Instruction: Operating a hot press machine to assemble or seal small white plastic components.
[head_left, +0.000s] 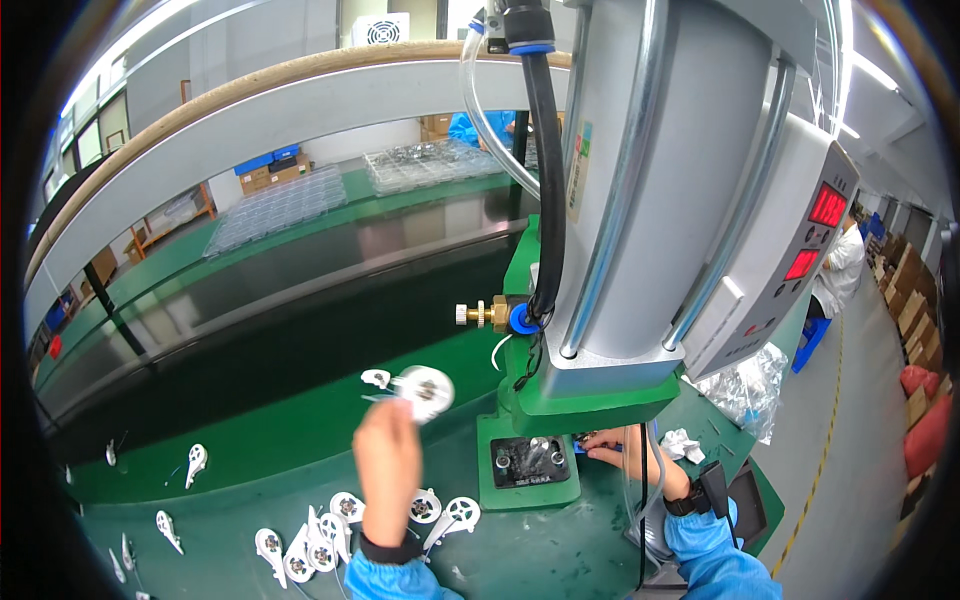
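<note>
My left hand (388,450), slightly blurred, is closed on a white round plastic part (428,393) with a dark centre, lifted above the green bench left of the press. A smaller white piece (376,378) shows just beyond it. My right hand (612,447) reaches in from the right to the side of the press base, fingers pressed together near a small blue item and metal bits (582,442); what they hold is too small to make out. Beside it, a black fixture plate (529,462) with two round posts lies on the green press base (500,500), under the press head (600,405).
Several white round parts with tapered arms (298,566) lie on the bench by my left forearm; others are scattered farther left (196,464). Clear plastic bags (748,390) and crumpled white tissue (682,445) lie right. Clear trays (280,208) and a person in blue (480,130) are beyond.
</note>
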